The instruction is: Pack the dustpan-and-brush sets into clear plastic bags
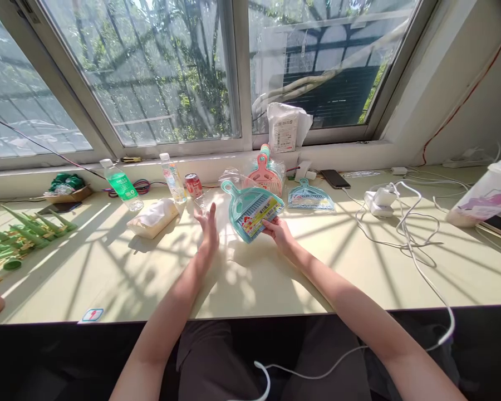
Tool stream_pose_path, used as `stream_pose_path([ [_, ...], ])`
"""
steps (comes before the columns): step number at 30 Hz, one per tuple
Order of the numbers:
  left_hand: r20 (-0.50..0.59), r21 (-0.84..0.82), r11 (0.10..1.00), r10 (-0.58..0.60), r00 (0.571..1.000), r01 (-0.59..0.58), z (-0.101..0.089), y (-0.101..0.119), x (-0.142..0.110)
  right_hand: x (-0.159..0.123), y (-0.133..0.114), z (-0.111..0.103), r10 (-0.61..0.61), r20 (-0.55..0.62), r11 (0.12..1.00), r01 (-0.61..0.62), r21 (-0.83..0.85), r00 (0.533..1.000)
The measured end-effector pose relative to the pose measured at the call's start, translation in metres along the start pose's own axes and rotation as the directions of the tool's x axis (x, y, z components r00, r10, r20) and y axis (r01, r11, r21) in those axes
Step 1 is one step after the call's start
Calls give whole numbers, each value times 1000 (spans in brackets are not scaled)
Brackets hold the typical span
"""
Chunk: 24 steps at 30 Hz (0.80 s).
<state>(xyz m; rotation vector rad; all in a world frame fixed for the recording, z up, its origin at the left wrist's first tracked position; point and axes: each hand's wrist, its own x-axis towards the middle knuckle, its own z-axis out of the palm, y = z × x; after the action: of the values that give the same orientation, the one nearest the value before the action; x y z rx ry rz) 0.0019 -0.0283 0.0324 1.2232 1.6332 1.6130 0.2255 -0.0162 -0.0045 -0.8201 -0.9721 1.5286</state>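
Now the right hand (pixel 280 233) pinches the blue-green dustpan-and-brush set (pixel 246 201) by its edge, up over the table (pixel 250 295). The left hand (pixel 209 227) is near it, fingers spread apart. Setting it down would need a soft, flat landing.

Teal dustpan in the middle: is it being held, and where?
Yes, the right hand holds the dustpan by its wide edge, away from the handle; the left hand is open.
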Motion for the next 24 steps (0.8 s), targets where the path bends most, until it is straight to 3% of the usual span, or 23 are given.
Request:
stream_pose_path([
  [2,169,-206,968,-106,980,141,-3,0,6,-1,0,0,-10,22,1000,10,-1,1000],
  [5,298,-387,905,-58,953,176,-3,-2,8,1,1,1,-4,46,1000,4,1,999],
  [7,319,-451,877,-16,948,167,-1,-6,6,3,2,1,-2,54,1000,2,-6,999],
  [13,372,-514,824,-38,927,240,8,-11,-1,0,3,4,-44,53,999,45,-17,998],
  [20,451,-615,755,100,887,227,19,-2,-22,-5,3,7,-56,-2,998,56,-19,998],
  [24,520,-591,742,52,853,315,35,-5,-39,-6,-1,2,-70,-48,998,70,2,996],
])
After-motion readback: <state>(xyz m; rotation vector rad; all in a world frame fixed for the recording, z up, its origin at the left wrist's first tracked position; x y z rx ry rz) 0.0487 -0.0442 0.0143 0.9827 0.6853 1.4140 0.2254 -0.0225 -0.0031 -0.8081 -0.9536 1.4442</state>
